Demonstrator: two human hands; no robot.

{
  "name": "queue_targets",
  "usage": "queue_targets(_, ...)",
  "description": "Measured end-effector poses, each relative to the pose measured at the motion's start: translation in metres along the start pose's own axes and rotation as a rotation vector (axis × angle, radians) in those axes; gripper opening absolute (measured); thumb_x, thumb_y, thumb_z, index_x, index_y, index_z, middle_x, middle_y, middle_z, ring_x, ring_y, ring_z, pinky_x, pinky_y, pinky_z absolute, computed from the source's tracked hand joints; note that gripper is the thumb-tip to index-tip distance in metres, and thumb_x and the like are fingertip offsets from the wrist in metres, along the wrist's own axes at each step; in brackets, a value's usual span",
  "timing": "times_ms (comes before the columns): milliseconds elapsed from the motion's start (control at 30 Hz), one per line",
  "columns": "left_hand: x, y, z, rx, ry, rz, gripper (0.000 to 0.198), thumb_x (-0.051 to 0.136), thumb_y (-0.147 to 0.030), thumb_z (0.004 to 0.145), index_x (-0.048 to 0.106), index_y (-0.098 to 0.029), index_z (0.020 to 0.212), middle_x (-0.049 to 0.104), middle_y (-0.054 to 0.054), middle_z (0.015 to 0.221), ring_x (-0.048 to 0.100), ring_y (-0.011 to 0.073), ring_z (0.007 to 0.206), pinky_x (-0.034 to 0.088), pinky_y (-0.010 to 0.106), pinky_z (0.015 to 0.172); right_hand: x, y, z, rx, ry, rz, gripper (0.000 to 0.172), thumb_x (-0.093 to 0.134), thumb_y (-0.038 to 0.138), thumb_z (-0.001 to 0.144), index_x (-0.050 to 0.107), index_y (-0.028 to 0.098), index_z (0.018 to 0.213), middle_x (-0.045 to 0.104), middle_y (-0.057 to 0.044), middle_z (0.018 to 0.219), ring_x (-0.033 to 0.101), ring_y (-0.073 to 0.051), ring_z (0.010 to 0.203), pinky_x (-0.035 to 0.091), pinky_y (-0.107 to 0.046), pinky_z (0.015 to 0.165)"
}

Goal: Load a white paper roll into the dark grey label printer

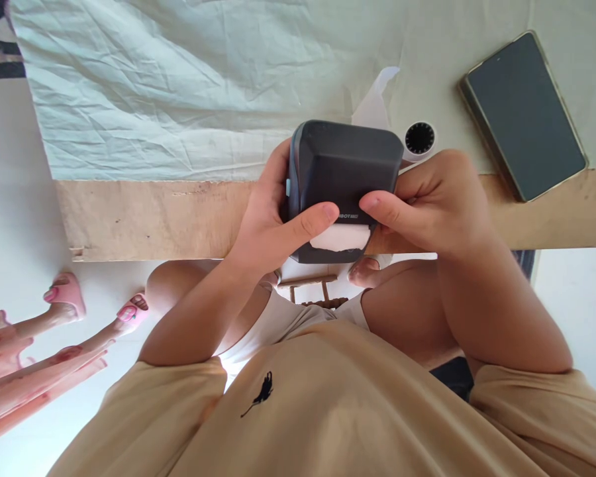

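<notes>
Between my hands, above the table's front edge, is a dark grey portable label printer (352, 165) with a blue-grey side. A strip of white paper (340, 237) sticks out of the slot at its near end. My left hand (281, 212) wraps round the left side, its thumb on the top face near the slot. With its thumb on the lower right of the top face, my right hand (432, 199) grips the other side; its curled fingers are partly hidden. Behind the printer, a thin white scrap (373, 103) lies on the cloth.
A small white round item with a dark top (420, 139) stands right of the printer. Farther right a phone (524, 119) lies on a box-like thing. Pale green cloth (179, 86) covers the wooden table (144, 222). Another person's feet in pink slippers (69, 296) are at the left.
</notes>
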State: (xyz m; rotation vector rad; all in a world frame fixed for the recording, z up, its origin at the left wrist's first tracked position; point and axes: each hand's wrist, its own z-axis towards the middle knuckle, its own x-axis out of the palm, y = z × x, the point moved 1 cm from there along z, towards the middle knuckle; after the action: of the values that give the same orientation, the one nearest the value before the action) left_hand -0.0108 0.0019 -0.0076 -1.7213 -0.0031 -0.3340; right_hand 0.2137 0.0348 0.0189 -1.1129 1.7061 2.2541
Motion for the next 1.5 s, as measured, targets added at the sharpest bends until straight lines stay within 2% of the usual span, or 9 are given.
queue_targets(100,0.001,-0.002,0.0,-0.02,-0.025,-0.012,0.055,0.088,-0.049,0.085,0.068,-0.032,0.134,0.081,0.003,0.124,0.07,0.0371,0.131,0.064,0.053,0.109,0.001,-0.002,0.001,0.155,0.088,0.116,0.083,0.065,0.073,0.095,0.032,0.013,0.047,0.022,0.001,0.046,0.018,0.0,0.046,0.01,-0.019,0.036)
queue_targets(200,0.002,-0.001,0.0,-0.021,-0.082,-0.059,0.05,0.088,-0.05,0.083,0.072,-0.032,0.128,0.08,0.003,0.118,0.075,0.0336,0.122,0.068,0.048,0.1,0.0,0.001,0.003,0.224,0.066,0.123,0.083,0.068,0.069,0.094,0.029,0.013,0.048,0.019,0.001,0.047,0.016,0.0,0.048,0.008,-0.02,0.037)
queue_targets(367,0.001,0.005,0.002,-0.043,-0.096,-0.106,0.051,0.092,-0.048,0.078,0.074,-0.03,0.123,0.08,0.003,0.114,0.075,0.0329,0.12,0.067,0.044,0.099,0.001,0.003,0.005,0.229,0.06,0.103,0.082,0.068,0.067,0.095,0.028,0.013,0.047,0.018,0.0,0.047,0.015,0.0,0.049,0.005,-0.022,0.038)
queue_targets(600,-0.002,0.01,0.003,-0.019,-0.092,-0.173,0.044,0.086,-0.043,0.085,0.074,-0.028,0.125,0.081,0.002,0.122,0.074,0.0295,0.119,0.064,0.041,0.1,0.003,-0.001,0.005,0.212,0.052,0.053,0.083,0.063,0.071,0.096,0.029,0.013,0.048,0.018,0.0,0.05,0.015,0.0,0.05,0.008,-0.021,0.04)
queue_targets(800,0.005,-0.008,0.007,-0.073,-0.052,-0.216,0.067,0.099,-0.064,0.064,0.077,-0.037,0.121,0.078,0.002,0.127,0.072,0.0325,0.129,0.065,0.037,0.097,0.007,-0.002,0.005,0.2,0.03,0.049,0.091,0.048,0.091,0.093,0.031,0.013,0.049,0.02,0.0,0.05,0.017,0.0,0.05,0.01,-0.021,0.042)
queue_targets(933,0.006,-0.012,0.012,-0.055,-0.039,-0.238,0.052,0.085,-0.071,0.079,0.078,-0.039,0.12,0.074,0.0,0.136,0.065,0.0343,0.144,0.066,0.036,0.093,0.009,-0.002,0.006,0.147,0.01,-0.018,0.092,0.034,0.095,0.095,0.035,0.013,0.051,0.021,0.001,0.051,0.017,0.0,0.051,0.012,-0.021,0.046)
queue_targets(1100,0.016,-0.004,0.013,-0.05,-0.125,-0.275,0.034,0.07,-0.065,0.094,0.079,-0.034,0.104,0.081,0.002,0.115,0.07,0.0309,0.136,0.068,0.039,0.092,0.009,0.0,0.006,0.101,0.017,-0.071,0.093,0.026,0.092,0.099,0.038,0.013,0.05,0.019,0.001,0.052,0.017,-0.001,0.053,0.013,-0.023,0.05)
queue_targets(1267,0.031,0.003,0.013,-0.077,-0.28,-0.38,0.073,0.041,-0.085,0.097,0.083,-0.026,0.099,0.08,0.011,0.095,0.077,0.0339,0.123,0.07,0.042,0.079,0.01,0.0,0.005,0.08,-0.018,-0.091,0.091,0.027,0.091,0.099,0.036,0.014,0.051,0.023,0.0,0.052,0.018,-0.002,0.053,0.016,-0.025,0.049)
queue_targets(1500,0.013,-0.003,0.006,-0.167,-0.102,-0.376,0.06,0.045,-0.074,0.103,0.083,-0.03,0.115,0.083,0.005,0.113,0.077,0.0321,0.124,0.07,0.042,0.075,0.009,-0.002,0.003,0.032,-0.049,-0.09,0.083,0.041,0.082,0.102,0.034,0.015,0.054,0.024,0.001,0.052,0.018,-0.003,0.054,0.02,-0.027,0.051)
